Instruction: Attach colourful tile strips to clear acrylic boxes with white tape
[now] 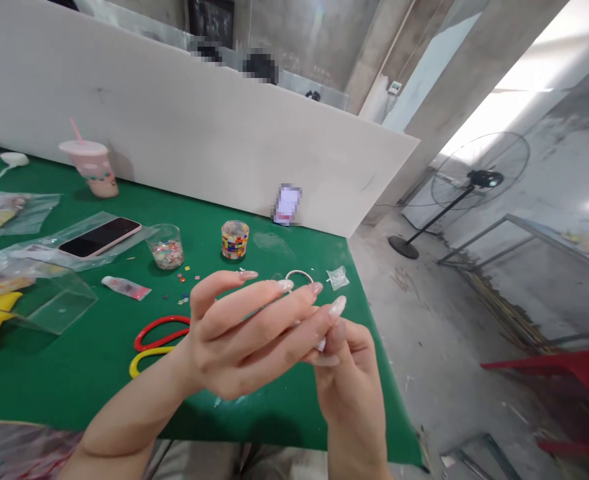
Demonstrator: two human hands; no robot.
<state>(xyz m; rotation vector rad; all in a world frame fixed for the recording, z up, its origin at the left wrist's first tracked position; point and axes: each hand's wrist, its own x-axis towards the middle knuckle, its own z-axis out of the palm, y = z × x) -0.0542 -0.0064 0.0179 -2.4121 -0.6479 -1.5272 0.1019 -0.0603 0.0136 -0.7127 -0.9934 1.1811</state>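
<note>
My left hand (244, 333) is raised over the green table (99, 373), its long-nailed fingers stretched out to the right and its thumb meeting my right hand. My right hand (349, 373) sits just below and behind it with fingers curled in a pinch; what lies between them is hidden. A metal ring (299, 275) and a small clear bag (337, 277) lie on the table just beyond my fingertips.
Red and yellow loops (159, 337) lie to the left. Further back stand a bead-filled cup (235, 239), a glass of bits (166, 246), a phone (100, 237) on plastic bags and a pink drink (94, 168). A white board (199, 127) backs the table; a fan (479, 180) stands right.
</note>
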